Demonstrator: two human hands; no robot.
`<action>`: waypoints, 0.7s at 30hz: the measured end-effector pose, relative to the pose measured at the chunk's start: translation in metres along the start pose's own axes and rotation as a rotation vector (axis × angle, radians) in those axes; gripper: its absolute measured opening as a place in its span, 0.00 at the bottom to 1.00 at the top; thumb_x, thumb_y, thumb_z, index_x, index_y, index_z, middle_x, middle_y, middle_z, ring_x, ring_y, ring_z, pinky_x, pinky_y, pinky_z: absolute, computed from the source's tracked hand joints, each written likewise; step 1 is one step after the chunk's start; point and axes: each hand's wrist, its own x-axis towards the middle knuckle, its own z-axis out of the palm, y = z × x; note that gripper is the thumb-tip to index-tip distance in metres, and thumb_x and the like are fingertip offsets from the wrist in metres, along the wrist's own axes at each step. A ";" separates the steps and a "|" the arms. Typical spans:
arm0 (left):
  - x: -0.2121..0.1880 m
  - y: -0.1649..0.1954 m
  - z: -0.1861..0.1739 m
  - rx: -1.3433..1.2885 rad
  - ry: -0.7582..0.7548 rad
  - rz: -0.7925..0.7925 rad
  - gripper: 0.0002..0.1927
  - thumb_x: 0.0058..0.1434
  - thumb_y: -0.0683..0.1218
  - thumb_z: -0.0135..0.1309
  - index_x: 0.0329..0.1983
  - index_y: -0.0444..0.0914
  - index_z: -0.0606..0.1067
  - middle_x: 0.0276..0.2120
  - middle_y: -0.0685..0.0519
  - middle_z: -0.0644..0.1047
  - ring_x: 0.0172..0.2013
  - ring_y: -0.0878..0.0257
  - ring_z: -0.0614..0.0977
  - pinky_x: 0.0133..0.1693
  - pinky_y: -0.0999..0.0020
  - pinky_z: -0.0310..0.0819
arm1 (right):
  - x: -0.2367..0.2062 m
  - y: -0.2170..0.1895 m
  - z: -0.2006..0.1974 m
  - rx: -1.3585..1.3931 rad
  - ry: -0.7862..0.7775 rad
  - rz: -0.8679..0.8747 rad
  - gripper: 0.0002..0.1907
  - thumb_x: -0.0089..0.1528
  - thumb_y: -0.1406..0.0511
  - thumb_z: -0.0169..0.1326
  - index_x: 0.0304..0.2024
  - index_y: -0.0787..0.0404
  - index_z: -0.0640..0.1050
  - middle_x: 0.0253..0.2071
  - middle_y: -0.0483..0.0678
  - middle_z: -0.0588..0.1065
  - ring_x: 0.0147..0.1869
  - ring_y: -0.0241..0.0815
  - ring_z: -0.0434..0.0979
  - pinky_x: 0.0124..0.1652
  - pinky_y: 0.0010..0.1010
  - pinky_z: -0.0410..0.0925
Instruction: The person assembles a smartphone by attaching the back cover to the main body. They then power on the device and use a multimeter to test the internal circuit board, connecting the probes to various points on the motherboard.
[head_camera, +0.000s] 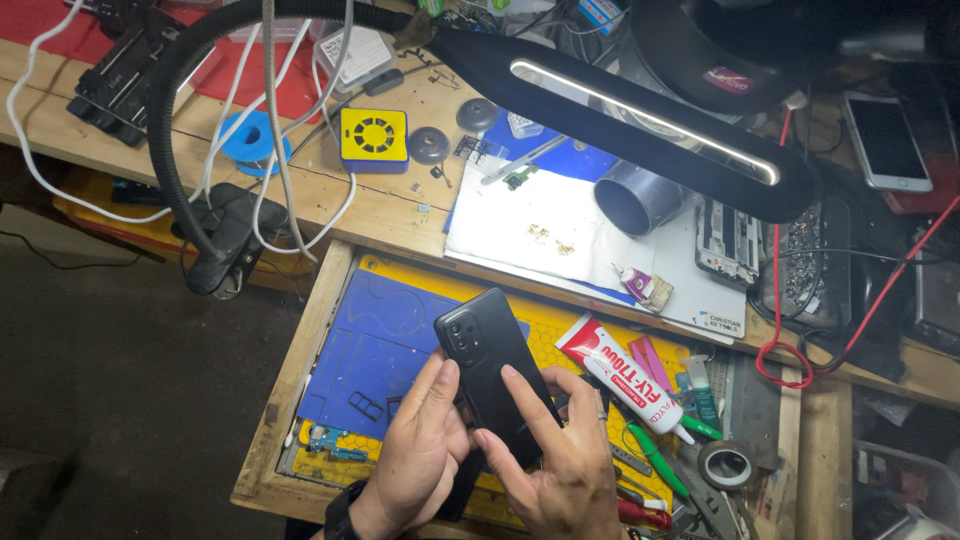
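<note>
Cluttered drawer (300, 330) below; left hand (420, 450), right hand (560, 460) fingers clamped on black phone (495, 370), lower end hidden.

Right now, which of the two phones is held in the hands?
The black phone, back side up, gripped by left hand and right hand. The white phone lies untouched at far right.

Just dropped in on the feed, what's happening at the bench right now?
A person holds a black smartphone back side up in both bare hands, over an open drawer lined with a blue mat. The left hand grips its left edge, and the right hand lays its index finger on the back cover. A white-and-red glue tube lies just to the right in the drawer. Up on the wooden bench sit a white cloth with tiny parts and a black desk lamp, switched on.
</note>
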 end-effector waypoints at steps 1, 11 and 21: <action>0.000 0.000 0.000 0.002 0.005 0.005 0.26 0.73 0.50 0.34 0.71 0.36 0.61 0.60 0.45 0.72 0.61 0.57 0.73 0.60 0.58 0.69 | 0.000 0.000 0.000 0.001 0.003 -0.007 0.35 0.48 0.58 0.71 0.58 0.54 0.78 0.52 0.60 0.70 0.50 0.55 0.74 0.44 0.39 0.69; 0.000 0.000 0.001 -0.020 -0.005 0.015 0.25 0.73 0.50 0.34 0.71 0.36 0.61 0.60 0.44 0.72 0.61 0.56 0.73 0.60 0.57 0.69 | 0.000 0.000 0.002 -0.018 0.009 -0.037 0.34 0.49 0.58 0.71 0.58 0.54 0.78 0.52 0.62 0.69 0.52 0.58 0.74 0.49 0.44 0.69; 0.000 0.001 0.000 -0.001 0.004 0.013 0.25 0.73 0.49 0.34 0.70 0.36 0.61 0.59 0.45 0.72 0.60 0.56 0.74 0.59 0.58 0.71 | 0.002 -0.001 0.003 -0.028 0.005 -0.040 0.34 0.49 0.57 0.70 0.58 0.55 0.78 0.51 0.61 0.71 0.51 0.57 0.74 0.48 0.44 0.68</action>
